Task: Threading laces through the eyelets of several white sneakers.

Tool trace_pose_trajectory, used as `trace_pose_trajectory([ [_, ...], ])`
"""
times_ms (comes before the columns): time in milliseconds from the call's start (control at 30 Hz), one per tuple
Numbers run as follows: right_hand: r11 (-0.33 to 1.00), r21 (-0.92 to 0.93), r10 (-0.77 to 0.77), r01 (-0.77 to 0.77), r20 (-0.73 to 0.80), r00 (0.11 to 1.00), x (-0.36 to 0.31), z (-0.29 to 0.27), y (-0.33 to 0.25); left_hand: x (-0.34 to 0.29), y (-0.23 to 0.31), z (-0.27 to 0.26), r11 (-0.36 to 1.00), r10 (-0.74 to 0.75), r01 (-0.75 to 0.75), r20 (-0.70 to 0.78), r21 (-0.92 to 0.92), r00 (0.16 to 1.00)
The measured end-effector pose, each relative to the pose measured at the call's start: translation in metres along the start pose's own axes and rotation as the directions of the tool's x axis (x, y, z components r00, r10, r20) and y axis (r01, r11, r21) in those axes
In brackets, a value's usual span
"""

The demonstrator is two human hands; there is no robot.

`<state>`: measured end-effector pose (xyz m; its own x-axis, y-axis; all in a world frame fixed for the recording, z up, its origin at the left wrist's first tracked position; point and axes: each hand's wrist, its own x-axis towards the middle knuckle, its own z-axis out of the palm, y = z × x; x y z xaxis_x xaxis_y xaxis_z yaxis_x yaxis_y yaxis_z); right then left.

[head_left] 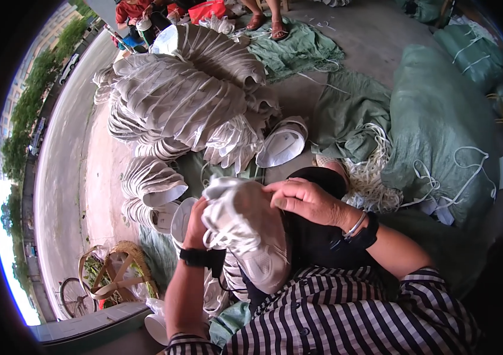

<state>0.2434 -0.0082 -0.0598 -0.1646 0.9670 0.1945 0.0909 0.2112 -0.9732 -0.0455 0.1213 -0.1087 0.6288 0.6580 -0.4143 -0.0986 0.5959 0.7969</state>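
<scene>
A white lace-up shoe upper (pixel 257 228), partly blurred, lies over my lap with its loose white laces showing on the left side. My left hand (pixel 195 223) is closed on its left edge, the fingers partly hidden behind it. At the upper right edge, my right hand (pixel 309 200) has its thumb and bent forefinger together against the upper; whether a lace lies between them is too small to tell. More pale uppers (pixel 214 294) sit below my left hand, beside my leg.
Large nested stacks of pale shoe uppers (pixel 174 100) rise ahead, with smaller stacks (pixel 151 180) nearer. White laces (pixel 372 171) lie heaped at right, beside a bulging green sack (pixel 440 130). A basket (pixel 124 266) stands at left. Other people (pixel 139 15) are at the far side.
</scene>
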Motion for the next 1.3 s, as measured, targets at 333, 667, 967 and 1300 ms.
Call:
trace_pose_trajectory([
  [333,0.810,-0.542,0.313,-0.223,0.078,0.946,0.057,0.024,0.021,-0.051,-0.059,-0.013,0.874,0.306,-0.333,-0.130,-0.355,0.943],
  [667,0.980,-0.129,-0.118,0.153,0.242,0.963,0.092,-0.001,-0.003,-0.138,-0.057,-0.042,0.586,0.613,-0.350,-0.116,0.731,0.782],
  [967,0.977,-0.175,-0.072,0.119,0.256,0.964,0.064,-0.039,-0.103,-0.080,-0.035,0.002,0.844,0.472,-0.365,-0.220,0.394,0.854],
  [1300,0.636,-0.722,-0.263,0.273,0.130,0.956,0.097,0.022,-0.071,-0.010,-0.012,0.034,0.973,0.081,-0.070,-0.042,0.220,0.996],
])
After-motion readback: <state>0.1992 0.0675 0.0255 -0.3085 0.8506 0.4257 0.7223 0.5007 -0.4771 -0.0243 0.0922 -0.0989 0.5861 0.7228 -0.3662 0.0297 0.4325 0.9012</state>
